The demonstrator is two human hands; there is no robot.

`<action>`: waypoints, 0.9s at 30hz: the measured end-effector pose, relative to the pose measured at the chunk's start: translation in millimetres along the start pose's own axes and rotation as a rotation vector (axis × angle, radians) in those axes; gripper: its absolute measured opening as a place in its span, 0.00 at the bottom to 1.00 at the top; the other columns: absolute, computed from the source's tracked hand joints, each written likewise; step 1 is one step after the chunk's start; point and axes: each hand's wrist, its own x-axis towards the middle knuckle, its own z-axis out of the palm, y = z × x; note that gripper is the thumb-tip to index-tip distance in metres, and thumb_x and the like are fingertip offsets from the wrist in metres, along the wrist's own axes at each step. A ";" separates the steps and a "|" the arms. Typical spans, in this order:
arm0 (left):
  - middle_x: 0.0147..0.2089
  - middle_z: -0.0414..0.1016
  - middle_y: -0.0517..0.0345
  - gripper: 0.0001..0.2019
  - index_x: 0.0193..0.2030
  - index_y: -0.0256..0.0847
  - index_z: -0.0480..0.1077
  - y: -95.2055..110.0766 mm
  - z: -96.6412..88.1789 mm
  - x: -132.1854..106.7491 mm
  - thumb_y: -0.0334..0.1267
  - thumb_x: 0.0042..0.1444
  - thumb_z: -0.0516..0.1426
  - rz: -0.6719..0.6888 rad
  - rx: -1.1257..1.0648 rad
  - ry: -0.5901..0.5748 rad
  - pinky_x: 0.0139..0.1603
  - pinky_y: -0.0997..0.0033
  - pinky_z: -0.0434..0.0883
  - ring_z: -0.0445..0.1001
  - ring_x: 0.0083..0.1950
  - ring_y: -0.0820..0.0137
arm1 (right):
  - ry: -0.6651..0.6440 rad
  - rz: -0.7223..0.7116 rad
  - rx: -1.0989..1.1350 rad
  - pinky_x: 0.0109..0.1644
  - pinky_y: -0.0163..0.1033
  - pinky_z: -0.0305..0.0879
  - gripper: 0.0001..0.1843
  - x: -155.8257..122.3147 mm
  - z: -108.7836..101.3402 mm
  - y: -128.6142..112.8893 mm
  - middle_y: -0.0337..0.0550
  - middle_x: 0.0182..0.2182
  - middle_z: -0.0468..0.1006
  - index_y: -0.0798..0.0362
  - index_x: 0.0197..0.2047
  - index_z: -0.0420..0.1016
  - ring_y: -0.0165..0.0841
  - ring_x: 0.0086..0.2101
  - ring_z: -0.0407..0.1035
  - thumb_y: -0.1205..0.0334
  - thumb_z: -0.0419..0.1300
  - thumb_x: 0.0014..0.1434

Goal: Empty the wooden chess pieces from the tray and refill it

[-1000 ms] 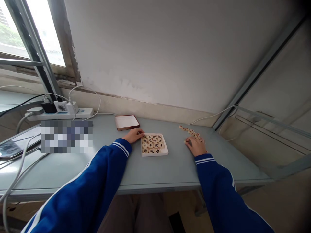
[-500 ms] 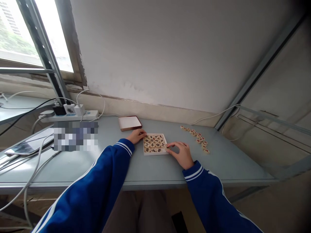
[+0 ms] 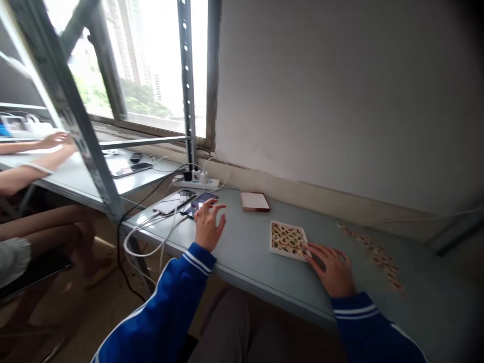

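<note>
My left hand [image 3: 208,225] is raised over the left part of the desk, its fingers apart and nothing in them. Just behind it lies a dark phone [image 3: 204,199]. My right hand [image 3: 329,267] is at the right edge of a shallow white box [image 3: 283,253], thumb and fingertips closed around a Chinese chess piece [image 3: 305,248]. Round wooden Chinese chess pieces [image 3: 286,239] with black characters fill the box in rows. To its right, a blurred, slanting line of loose chess pieces [image 3: 372,250] lies on the desk.
A brown-edged box lid [image 3: 255,202] lies near the wall. White cables [image 3: 130,243] hang over the desk's left edge, near a tablet [image 3: 172,203] and a power strip [image 3: 196,184]. Beyond a metal post [image 3: 85,136], another person's arms [image 3: 38,156] reach over the neighbouring desk.
My view has swung left. My left hand has left the box's left side and moved left toward the phone, fingers spread. My right hand stays at the box's right edge.
</note>
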 end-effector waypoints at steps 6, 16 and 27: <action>0.47 0.65 0.53 0.12 0.41 0.44 0.68 -107.1 -60.4 -0.9 0.39 0.56 0.46 -0.201 0.235 0.072 0.48 0.59 0.58 0.62 0.49 0.60 | 0.000 -0.101 -0.042 0.48 0.53 0.47 0.13 -3.4 8.2 10.3 0.35 0.42 0.74 0.37 0.37 0.73 0.40 0.41 0.66 0.50 0.48 0.56; 0.56 0.60 0.42 0.27 0.56 0.34 0.57 -199.2 -16.3 61.8 0.47 0.52 0.47 -0.264 0.389 -0.520 0.52 0.57 0.58 0.58 0.56 0.54 | -0.005 -0.116 -0.057 0.46 0.48 0.54 0.15 -9.8 11.9 14.5 0.32 0.45 0.72 0.36 0.46 0.69 0.39 0.43 0.66 0.52 0.49 0.55; 0.54 0.62 0.40 0.37 0.60 0.34 0.51 -206.3 28.9 82.5 0.57 0.48 0.49 -0.340 0.354 -0.445 0.49 0.56 0.60 0.59 0.55 0.51 | 0.029 -0.253 -0.018 0.41 0.38 0.58 0.15 -11.1 23.2 32.7 0.29 0.41 0.74 0.39 0.44 0.70 0.32 0.39 0.68 0.52 0.56 0.51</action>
